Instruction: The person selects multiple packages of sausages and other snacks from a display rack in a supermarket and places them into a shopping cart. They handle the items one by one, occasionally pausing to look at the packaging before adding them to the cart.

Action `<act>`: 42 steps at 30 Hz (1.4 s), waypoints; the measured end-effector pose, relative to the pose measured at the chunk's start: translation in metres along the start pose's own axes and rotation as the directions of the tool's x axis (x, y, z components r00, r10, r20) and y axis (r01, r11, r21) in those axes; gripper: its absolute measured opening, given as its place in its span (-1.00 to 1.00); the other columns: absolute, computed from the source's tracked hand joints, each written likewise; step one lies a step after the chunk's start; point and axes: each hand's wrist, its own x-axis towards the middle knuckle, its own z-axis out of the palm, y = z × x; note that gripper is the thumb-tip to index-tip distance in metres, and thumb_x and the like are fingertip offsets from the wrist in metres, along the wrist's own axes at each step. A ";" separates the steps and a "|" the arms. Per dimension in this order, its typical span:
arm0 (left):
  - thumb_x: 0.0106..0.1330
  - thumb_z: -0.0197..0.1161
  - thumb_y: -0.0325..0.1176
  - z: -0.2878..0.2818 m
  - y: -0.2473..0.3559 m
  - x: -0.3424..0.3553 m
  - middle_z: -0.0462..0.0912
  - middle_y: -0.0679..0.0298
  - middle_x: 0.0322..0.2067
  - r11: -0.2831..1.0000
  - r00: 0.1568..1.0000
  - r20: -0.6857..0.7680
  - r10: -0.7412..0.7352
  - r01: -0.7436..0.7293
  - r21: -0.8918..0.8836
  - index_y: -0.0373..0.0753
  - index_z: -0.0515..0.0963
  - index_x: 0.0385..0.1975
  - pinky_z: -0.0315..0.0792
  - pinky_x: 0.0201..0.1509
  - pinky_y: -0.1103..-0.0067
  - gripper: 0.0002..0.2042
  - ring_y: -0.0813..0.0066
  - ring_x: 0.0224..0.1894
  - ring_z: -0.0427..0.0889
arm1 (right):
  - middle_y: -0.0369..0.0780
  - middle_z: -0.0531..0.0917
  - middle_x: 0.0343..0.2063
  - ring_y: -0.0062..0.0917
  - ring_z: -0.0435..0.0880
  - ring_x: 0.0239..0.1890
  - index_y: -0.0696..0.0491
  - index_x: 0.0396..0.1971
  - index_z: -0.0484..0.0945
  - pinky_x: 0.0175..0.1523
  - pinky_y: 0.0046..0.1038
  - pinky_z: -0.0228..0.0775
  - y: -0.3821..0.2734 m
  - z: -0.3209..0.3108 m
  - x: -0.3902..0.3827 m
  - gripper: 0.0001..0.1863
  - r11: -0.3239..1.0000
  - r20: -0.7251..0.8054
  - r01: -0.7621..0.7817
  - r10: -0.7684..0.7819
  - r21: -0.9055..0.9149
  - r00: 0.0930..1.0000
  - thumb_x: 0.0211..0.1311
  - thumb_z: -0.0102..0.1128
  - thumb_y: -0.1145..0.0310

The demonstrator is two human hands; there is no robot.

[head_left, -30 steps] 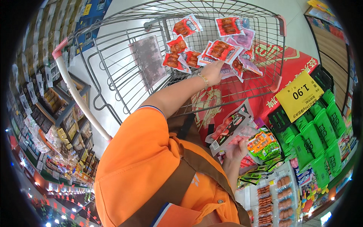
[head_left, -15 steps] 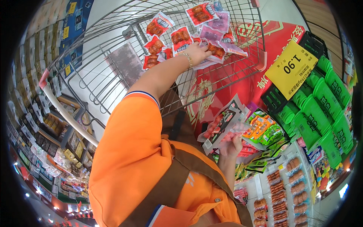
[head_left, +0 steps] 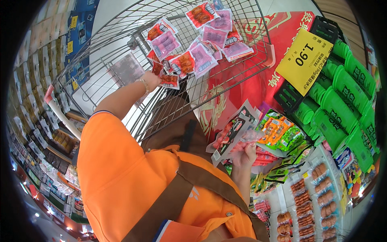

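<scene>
My left hand [head_left: 151, 82] reaches into the wire shopping cart [head_left: 139, 40]. Its fingers close at the edge of a red packet of brown meat snacks [head_left: 169, 81], though they are partly hidden. More red packets [head_left: 182, 64] lie around it, some turned over to show their purple-pink backs [head_left: 165, 45]. A further loose group, with a red packet [head_left: 202, 15] on its far side, is spread to the right. Low on the right, my right hand [head_left: 244, 156] grips clear and grey packs of reddish sausages [head_left: 231, 136], held tilted near my body.
The cart's pale handle [head_left: 64, 117] curves past on the left. To the right stand a red printed display [head_left: 238, 80], a yellow price card [head_left: 307, 60] and green packages [head_left: 342, 109]. Colourful snack bags [head_left: 278, 131] and packed sausages [head_left: 304, 205] sit below. Shelves line the left.
My left hand has moved left from the packet pile to the nearer packets. Several packets have shifted, and a purple-backed one now lies on the left group. My right hand keeps its sausage packs.
</scene>
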 end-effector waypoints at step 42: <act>0.21 0.26 0.01 -0.225 0.017 0.250 0.51 0.31 0.09 0.981 0.809 -0.585 0.052 0.070 0.184 -0.05 0.54 0.00 0.26 0.24 0.07 -0.58 0.33 0.28 0.35 | -0.09 0.69 -0.13 -0.32 0.70 -0.10 0.19 0.04 0.49 0.08 -0.25 0.54 -0.012 -0.012 0.001 -0.43 0.997 -0.179 0.056 -0.047 0.045 0.983 -0.03 0.48 0.41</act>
